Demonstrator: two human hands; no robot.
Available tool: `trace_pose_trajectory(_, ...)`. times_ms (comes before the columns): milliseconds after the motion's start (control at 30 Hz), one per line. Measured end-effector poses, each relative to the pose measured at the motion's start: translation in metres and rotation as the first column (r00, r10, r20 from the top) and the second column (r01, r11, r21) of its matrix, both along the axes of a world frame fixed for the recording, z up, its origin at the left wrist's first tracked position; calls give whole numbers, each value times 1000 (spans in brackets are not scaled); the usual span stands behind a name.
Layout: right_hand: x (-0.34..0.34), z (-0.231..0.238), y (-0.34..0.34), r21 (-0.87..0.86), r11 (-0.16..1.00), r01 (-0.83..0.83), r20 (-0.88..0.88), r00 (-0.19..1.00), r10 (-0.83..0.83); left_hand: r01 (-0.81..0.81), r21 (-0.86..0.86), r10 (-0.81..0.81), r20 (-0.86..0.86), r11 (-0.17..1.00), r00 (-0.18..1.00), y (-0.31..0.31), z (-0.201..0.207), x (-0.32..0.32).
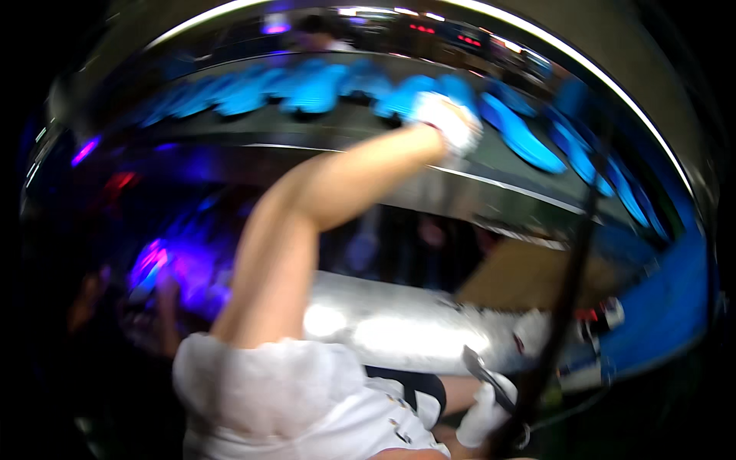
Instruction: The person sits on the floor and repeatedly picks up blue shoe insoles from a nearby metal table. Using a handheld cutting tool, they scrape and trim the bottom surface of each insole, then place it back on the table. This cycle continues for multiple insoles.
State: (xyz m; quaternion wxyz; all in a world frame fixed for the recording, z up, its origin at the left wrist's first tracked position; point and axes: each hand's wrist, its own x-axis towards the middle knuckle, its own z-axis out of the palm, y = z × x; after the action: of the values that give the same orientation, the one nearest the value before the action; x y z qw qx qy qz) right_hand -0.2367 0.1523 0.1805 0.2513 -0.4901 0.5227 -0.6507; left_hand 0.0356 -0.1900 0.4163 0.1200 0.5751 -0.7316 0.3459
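My left arm stretches out to a grey belt [322, 126] lined with bright blue shoe soles [521, 138]. At its end my left hand [448, 123], in a white glove, is at the soles in the middle of the row. Motion blur smears its fingers, so I cannot make out whether it grips one. Low at the right, close to my body, my right hand [491, 410] is closed in a white glove. From it sticks a slim dark tool [491, 377] with a shiny, flattened end; its exact kind is unclear.
Below the belt is a shiny metal surface [406, 322], with a brown cardboard piece [529, 276] beyond it. A blue panel [667, 307] stands at the right. A dark upright strip [571, 307] crosses the view. Purple light falls on another person's hand [167, 295] at left.
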Motion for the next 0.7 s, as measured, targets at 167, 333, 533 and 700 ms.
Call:
trace_pose_trajectory(167,-23,-32,-18,111,993,-42,122,992,28,-112,296,99,58,949,993,13,-3,-35)
trace_pose_trajectory(333,-24,-49,-48,205,973,-102,-9,994,106,-33,326,162,-377,945,912,17,-6,-16)
trace_pose_trajectory(533,-44,-82,-56,298,954,21,-535,832,148,17,57,14,-506,998,862,22,-10,-20)
trace_pose_trajectory(700,-47,-114,-56,237,966,107,-871,463,163,55,-148,-124,-512,987,850,23,-32,-18)
